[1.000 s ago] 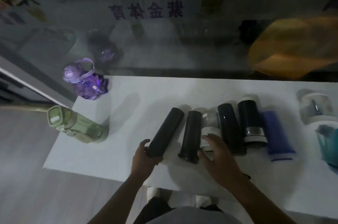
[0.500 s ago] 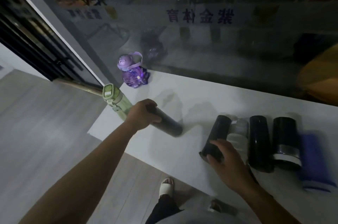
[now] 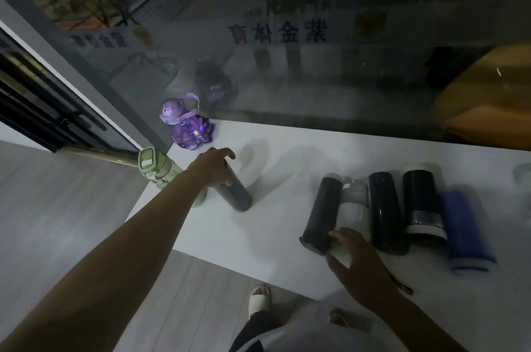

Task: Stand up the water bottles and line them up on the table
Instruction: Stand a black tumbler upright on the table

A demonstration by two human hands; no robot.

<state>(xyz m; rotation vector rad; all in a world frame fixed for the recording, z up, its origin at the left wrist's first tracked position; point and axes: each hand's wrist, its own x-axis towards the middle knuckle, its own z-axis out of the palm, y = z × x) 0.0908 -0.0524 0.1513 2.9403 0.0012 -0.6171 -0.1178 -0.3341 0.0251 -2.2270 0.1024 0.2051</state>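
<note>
Now stands the grey bottle (image 3: 234, 192), just taken from beside the right hand (image 3: 359, 262), upright in the left hand (image 3: 214, 164) grip, the right clasping the white bottle (image 3: 352, 208) next.

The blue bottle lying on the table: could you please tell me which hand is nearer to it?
Right. The right hand holds the white bottle, three bottles left of the blue bottle; the left hand grips the grey bottle far to the left.

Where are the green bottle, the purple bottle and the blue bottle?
green bottle (image 3: 163, 176), head view, collar just below its lid.
purple bottle (image 3: 188, 128), head view, faceted body under the cap.
blue bottle (image 3: 465, 231), head view, middle of its lying body.
</note>
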